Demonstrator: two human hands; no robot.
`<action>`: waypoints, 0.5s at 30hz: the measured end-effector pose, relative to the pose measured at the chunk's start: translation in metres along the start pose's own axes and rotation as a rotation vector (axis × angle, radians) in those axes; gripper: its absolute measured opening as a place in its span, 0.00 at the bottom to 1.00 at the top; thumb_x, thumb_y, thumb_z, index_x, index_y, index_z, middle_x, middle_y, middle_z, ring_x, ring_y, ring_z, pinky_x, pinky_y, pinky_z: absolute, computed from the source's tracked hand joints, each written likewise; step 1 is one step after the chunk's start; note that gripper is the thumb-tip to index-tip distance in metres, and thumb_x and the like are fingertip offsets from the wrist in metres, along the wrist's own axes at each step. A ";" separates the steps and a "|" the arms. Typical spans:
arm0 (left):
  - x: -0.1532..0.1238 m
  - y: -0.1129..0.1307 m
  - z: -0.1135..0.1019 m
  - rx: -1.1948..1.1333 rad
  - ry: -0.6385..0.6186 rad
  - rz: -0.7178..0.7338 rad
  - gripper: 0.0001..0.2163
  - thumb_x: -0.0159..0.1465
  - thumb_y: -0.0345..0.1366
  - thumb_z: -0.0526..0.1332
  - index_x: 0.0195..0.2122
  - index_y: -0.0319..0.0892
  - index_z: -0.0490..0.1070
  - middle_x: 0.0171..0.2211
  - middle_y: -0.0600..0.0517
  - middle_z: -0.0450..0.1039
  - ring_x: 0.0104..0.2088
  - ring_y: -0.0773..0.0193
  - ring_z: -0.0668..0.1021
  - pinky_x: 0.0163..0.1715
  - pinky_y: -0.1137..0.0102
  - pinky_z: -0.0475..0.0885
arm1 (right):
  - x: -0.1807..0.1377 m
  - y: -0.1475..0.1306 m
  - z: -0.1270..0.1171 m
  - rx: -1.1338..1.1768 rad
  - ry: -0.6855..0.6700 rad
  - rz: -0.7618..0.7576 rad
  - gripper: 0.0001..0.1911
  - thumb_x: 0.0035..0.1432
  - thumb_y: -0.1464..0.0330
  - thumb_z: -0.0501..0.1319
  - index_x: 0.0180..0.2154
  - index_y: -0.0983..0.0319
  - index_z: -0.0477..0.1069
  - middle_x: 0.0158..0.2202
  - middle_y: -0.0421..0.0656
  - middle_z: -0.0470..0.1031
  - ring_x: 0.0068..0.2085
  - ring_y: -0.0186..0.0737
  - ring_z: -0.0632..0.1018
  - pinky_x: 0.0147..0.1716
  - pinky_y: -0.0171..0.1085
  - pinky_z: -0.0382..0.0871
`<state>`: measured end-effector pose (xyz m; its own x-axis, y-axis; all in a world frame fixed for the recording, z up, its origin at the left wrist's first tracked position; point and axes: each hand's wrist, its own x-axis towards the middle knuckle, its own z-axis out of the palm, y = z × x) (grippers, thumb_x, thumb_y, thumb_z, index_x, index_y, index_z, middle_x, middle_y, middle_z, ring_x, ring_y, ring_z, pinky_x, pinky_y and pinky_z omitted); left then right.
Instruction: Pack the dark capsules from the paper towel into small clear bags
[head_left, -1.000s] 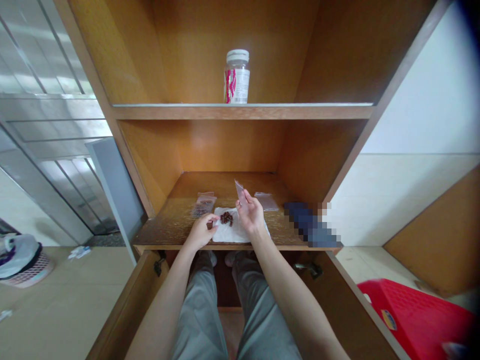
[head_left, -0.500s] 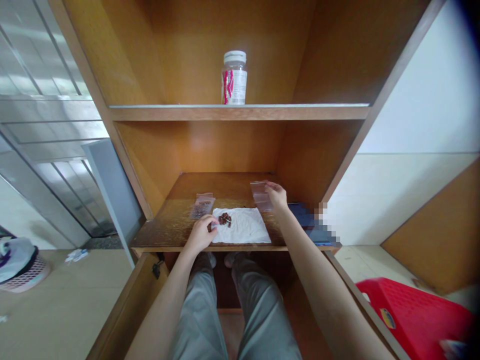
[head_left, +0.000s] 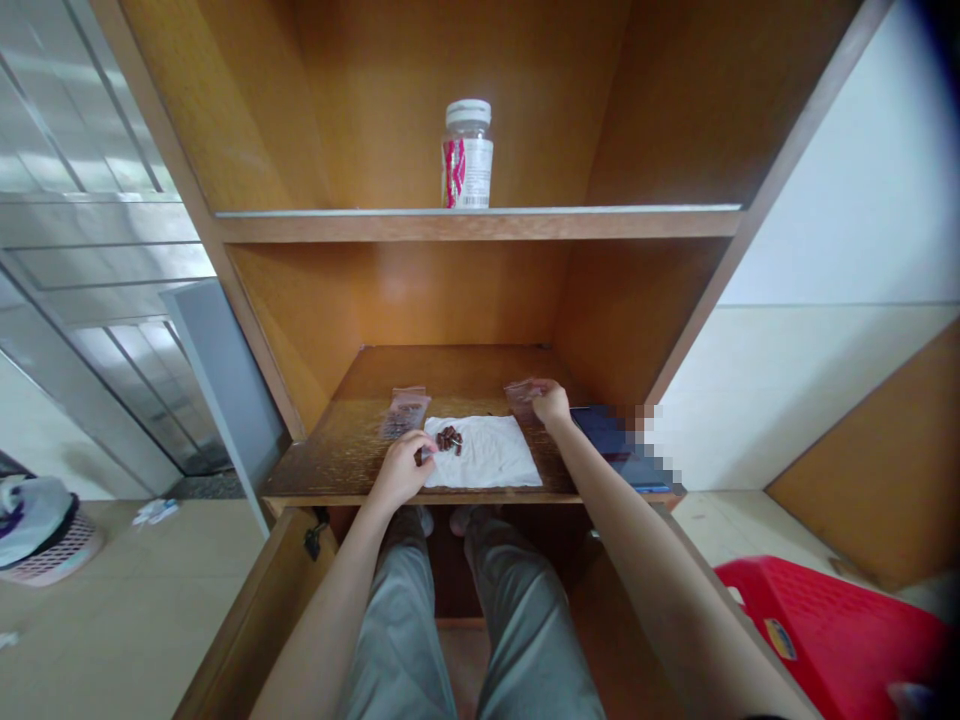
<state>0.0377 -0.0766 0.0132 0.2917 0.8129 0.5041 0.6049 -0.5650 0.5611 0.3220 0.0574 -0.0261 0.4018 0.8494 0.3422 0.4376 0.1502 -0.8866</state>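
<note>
Right hand point(head_left: 551, 402) pinching a plastic bag point(head_left: 521, 393), left hand point(head_left: 401, 470) curled by the dark pills point(head_left: 448, 438) on the tissue point(head_left: 487, 455), can't tell if it's holding any.

A clear plastic bottle with a white screw cap point(head_left: 467, 155) stood on the wooden shelf point(head_left: 480, 226), its white and pink label point(head_left: 467, 173) too small for any wording to be read. A round yellow and blue sticker point(head_left: 780, 639) on a red plastic stool point(head_left: 832, 630) was also illegible.
</note>
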 end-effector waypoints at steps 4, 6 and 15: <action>0.000 0.000 0.000 -0.004 0.009 0.011 0.09 0.49 0.22 0.54 0.28 0.41 0.68 0.33 0.51 0.70 0.37 0.65 0.72 0.41 0.69 0.65 | 0.000 0.005 0.004 -0.041 0.009 0.036 0.17 0.39 0.78 0.51 0.35 0.67 0.69 0.34 0.47 0.75 0.34 0.37 0.75 0.33 0.36 0.69; 0.000 -0.001 0.001 -0.002 0.013 0.011 0.09 0.49 0.22 0.54 0.28 0.41 0.68 0.34 0.51 0.70 0.37 0.65 0.72 0.41 0.69 0.65 | 0.001 0.004 0.005 -0.051 -0.001 0.022 0.19 0.39 0.79 0.50 0.36 0.67 0.68 0.34 0.46 0.74 0.35 0.37 0.74 0.35 0.36 0.69; -0.001 -0.001 0.000 0.004 0.006 -0.003 0.09 0.50 0.22 0.54 0.28 0.41 0.68 0.34 0.51 0.70 0.38 0.64 0.72 0.42 0.68 0.65 | -0.022 -0.029 -0.009 -0.419 0.000 -0.253 0.17 0.48 0.73 0.51 0.42 0.65 0.67 0.48 0.51 0.64 0.48 0.47 0.66 0.46 0.44 0.60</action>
<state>0.0371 -0.0764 0.0119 0.2855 0.8137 0.5064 0.6084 -0.5622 0.5602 0.3077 0.0297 -0.0055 0.2410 0.8128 0.5303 0.8077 0.1350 -0.5740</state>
